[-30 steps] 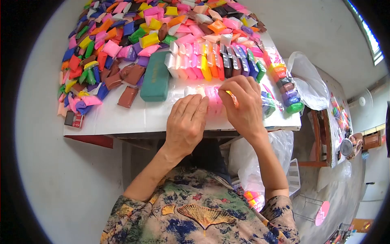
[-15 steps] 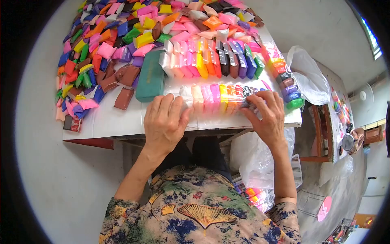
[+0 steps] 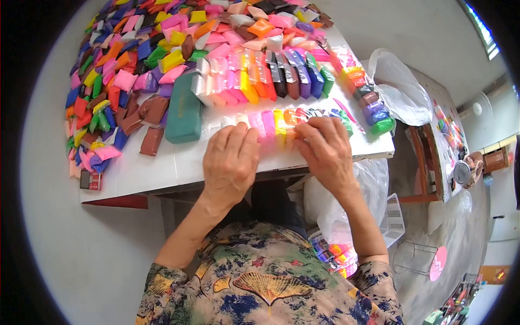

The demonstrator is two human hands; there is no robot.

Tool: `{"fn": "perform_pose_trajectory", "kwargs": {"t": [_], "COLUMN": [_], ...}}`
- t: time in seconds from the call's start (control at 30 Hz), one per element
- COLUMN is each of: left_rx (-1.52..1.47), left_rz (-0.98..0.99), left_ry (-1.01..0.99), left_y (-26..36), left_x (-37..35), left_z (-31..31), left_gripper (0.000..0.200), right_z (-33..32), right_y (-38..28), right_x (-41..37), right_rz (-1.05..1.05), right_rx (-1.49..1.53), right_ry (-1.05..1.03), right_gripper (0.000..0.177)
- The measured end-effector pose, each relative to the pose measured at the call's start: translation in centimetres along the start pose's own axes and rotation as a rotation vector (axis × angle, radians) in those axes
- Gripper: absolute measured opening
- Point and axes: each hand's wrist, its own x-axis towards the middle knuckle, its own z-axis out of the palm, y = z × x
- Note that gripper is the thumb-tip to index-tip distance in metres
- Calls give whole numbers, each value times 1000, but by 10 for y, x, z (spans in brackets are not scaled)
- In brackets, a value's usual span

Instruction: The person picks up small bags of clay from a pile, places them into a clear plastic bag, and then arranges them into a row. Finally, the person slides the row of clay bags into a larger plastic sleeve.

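Observation:
A row of small clay packets (image 3: pixel 281 118) in a clear wrapper, running white, pink, yellow, orange, green, lies near the front edge of the white table (image 3: pixel 162 165). My left hand (image 3: pixel 230 157) rests flat on its left end, covering the white and pink packets. My right hand (image 3: pixel 323 147) lies over the middle and right part, fingertips pinching at the orange packets. A second wrapped row (image 3: pixel 260 78) lies just behind it.
A big heap of loose coloured clay packets (image 3: pixel 135 59) fills the back and left of the table. A green case (image 3: pixel 183 108) lies left of the rows. Another wrapped row (image 3: pixel 368 100) and a white plastic bag (image 3: pixel 398 92) sit at the right edge.
My right hand has slid left from the row's right end to its middle. My left hand has shifted right onto the row, so the two hands are closer together.

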Motion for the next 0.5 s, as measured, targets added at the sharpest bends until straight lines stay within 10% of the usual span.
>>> {"fn": "perform_pose_trajectory", "kwargs": {"t": [0.5], "left_rx": [-49], "left_rz": [5], "left_ry": [-16], "left_y": [15], "left_x": [13], "left_z": [-9], "left_gripper": [37], "right_z": [-49], "right_y": [24], "right_x": [-14], "right_rz": [115], "right_rx": [-363], "right_ry": [116], "right_gripper": [30]}}
